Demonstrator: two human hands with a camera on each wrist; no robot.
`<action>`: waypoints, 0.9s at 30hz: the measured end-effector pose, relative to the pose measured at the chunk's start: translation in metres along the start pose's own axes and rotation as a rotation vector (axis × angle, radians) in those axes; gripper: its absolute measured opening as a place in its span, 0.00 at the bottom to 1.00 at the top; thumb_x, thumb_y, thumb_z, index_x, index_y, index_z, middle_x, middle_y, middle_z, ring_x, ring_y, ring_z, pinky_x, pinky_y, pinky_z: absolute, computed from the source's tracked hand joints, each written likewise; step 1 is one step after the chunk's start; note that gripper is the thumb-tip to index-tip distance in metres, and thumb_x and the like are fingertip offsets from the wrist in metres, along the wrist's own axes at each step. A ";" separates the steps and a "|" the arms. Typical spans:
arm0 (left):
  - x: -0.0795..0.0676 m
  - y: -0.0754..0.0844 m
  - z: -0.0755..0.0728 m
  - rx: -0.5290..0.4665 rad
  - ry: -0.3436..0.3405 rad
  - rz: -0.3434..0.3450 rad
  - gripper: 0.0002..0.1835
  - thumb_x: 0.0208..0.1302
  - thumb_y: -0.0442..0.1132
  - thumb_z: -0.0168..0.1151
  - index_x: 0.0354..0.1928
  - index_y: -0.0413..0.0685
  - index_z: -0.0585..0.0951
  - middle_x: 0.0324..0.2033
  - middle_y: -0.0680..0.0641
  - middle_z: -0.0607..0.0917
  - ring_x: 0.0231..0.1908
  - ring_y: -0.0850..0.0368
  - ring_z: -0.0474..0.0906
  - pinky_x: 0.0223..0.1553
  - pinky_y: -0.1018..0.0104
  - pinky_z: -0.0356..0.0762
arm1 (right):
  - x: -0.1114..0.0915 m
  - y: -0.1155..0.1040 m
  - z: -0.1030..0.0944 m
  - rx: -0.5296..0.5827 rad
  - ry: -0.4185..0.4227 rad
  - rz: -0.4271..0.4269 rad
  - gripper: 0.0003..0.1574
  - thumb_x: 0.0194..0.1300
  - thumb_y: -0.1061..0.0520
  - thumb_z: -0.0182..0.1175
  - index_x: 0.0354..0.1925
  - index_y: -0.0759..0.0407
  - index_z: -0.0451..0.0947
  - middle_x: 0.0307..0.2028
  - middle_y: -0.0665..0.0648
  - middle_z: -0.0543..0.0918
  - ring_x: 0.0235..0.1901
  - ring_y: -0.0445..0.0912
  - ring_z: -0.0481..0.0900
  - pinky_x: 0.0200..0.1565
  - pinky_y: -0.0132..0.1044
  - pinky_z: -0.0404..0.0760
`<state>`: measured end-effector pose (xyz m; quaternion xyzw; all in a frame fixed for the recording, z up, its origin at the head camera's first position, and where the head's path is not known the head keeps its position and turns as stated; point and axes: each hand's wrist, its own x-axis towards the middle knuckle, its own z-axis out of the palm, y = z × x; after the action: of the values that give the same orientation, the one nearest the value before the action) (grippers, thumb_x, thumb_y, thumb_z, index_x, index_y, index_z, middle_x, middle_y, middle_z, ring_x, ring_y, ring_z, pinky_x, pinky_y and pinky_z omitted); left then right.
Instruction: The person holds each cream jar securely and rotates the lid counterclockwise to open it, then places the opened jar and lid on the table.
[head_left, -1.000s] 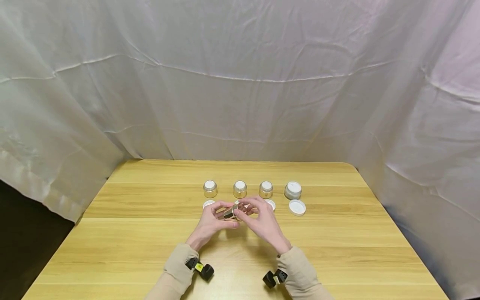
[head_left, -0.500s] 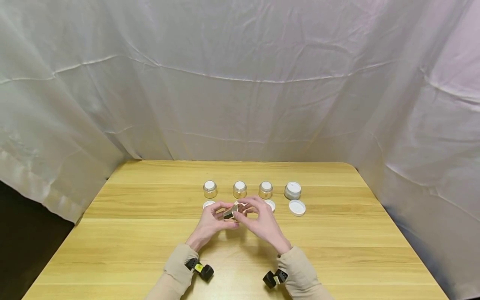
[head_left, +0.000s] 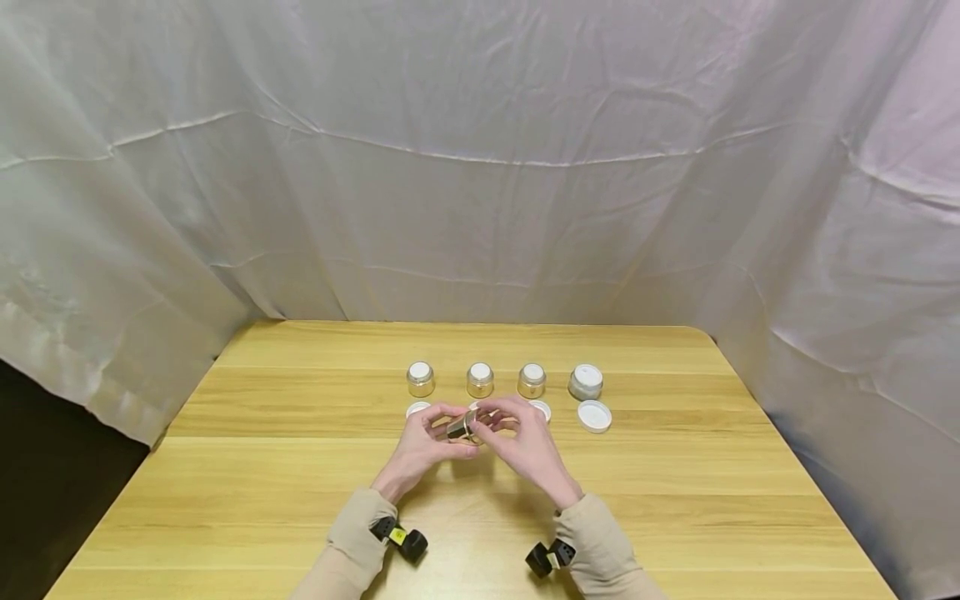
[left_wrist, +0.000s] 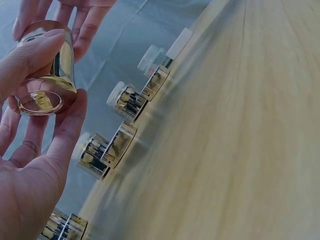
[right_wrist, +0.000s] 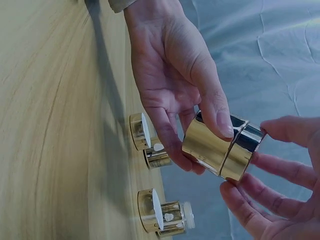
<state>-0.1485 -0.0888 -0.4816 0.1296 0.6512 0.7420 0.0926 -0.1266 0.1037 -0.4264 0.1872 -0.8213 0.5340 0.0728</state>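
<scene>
A shiny gold jar with a seam around it is held tilted above the table between both hands. My left hand grips one end, its thumb across the larger gold section in the right wrist view. My right hand pinches the other end, its fingers spread round the shorter band beyond the seam. The left wrist view shows the jar's round end face by the left palm. Behind the hands stand gold jars with white tops. Lids with white insides lie before them, partly hidden by my hands.
At the right end of the row stands a wider clear jar with a white top, a white lid before it. Wooden table surrounds them. A grey curtain hangs behind and at the sides.
My right thumb and fingers shift slightly on their end of the jar. The left hand keeps its grip, and the jars and lids on the table stay where they were.
</scene>
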 end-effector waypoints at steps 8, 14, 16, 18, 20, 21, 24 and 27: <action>0.000 -0.001 0.000 -0.001 0.000 -0.002 0.29 0.44 0.26 0.77 0.53 0.36 0.79 0.52 0.49 0.84 0.50 0.56 0.85 0.50 0.64 0.87 | 0.000 0.001 0.001 0.018 -0.035 -0.047 0.20 0.60 0.65 0.68 0.52 0.66 0.82 0.47 0.65 0.84 0.44 0.58 0.84 0.53 0.49 0.88; -0.001 0.000 -0.001 0.009 0.001 0.004 0.31 0.44 0.26 0.77 0.54 0.35 0.79 0.53 0.49 0.84 0.51 0.55 0.85 0.52 0.63 0.87 | -0.001 0.002 0.002 -0.059 0.048 0.024 0.19 0.63 0.51 0.70 0.50 0.58 0.84 0.45 0.59 0.85 0.36 0.48 0.85 0.41 0.35 0.87; -0.001 0.000 -0.001 0.017 0.003 0.004 0.31 0.44 0.27 0.78 0.54 0.35 0.79 0.53 0.49 0.84 0.52 0.55 0.85 0.52 0.63 0.87 | 0.000 0.002 0.003 -0.075 0.065 0.034 0.16 0.63 0.50 0.69 0.48 0.55 0.85 0.43 0.57 0.86 0.34 0.45 0.84 0.39 0.31 0.85; -0.001 0.000 -0.001 0.026 0.005 0.006 0.30 0.44 0.28 0.78 0.54 0.35 0.79 0.53 0.49 0.84 0.52 0.55 0.84 0.53 0.64 0.86 | 0.000 0.003 0.003 -0.084 0.072 0.034 0.14 0.64 0.50 0.69 0.46 0.54 0.86 0.42 0.56 0.86 0.33 0.44 0.83 0.37 0.29 0.85; 0.000 0.000 -0.001 0.030 0.007 0.006 0.30 0.44 0.27 0.78 0.54 0.35 0.79 0.53 0.48 0.84 0.52 0.55 0.84 0.53 0.64 0.86 | 0.000 0.003 0.003 -0.090 0.075 0.033 0.12 0.64 0.50 0.69 0.45 0.52 0.86 0.40 0.55 0.87 0.33 0.43 0.83 0.36 0.28 0.84; -0.001 0.000 -0.001 0.028 0.007 0.006 0.30 0.44 0.27 0.78 0.54 0.35 0.79 0.53 0.49 0.84 0.52 0.55 0.84 0.53 0.64 0.86 | 0.000 0.003 0.003 -0.090 0.074 0.033 0.12 0.64 0.50 0.69 0.45 0.52 0.86 0.40 0.55 0.87 0.32 0.43 0.83 0.35 0.27 0.84; -0.001 0.000 0.000 0.023 0.005 0.005 0.30 0.44 0.27 0.78 0.54 0.35 0.79 0.53 0.49 0.83 0.51 0.56 0.85 0.52 0.64 0.87 | 0.000 0.003 0.003 -0.091 0.066 0.033 0.12 0.64 0.50 0.69 0.44 0.52 0.87 0.40 0.55 0.87 0.31 0.42 0.83 0.34 0.27 0.83; -0.001 0.001 0.000 0.014 0.001 0.005 0.31 0.44 0.27 0.78 0.54 0.34 0.79 0.53 0.48 0.83 0.50 0.57 0.85 0.51 0.64 0.87 | 0.000 0.002 0.003 -0.088 0.052 0.030 0.12 0.63 0.51 0.69 0.44 0.53 0.86 0.40 0.56 0.88 0.32 0.43 0.84 0.35 0.26 0.84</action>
<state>-0.1478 -0.0894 -0.4811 0.1318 0.6561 0.7377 0.0895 -0.1270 0.1019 -0.4291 0.1575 -0.8445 0.5032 0.0943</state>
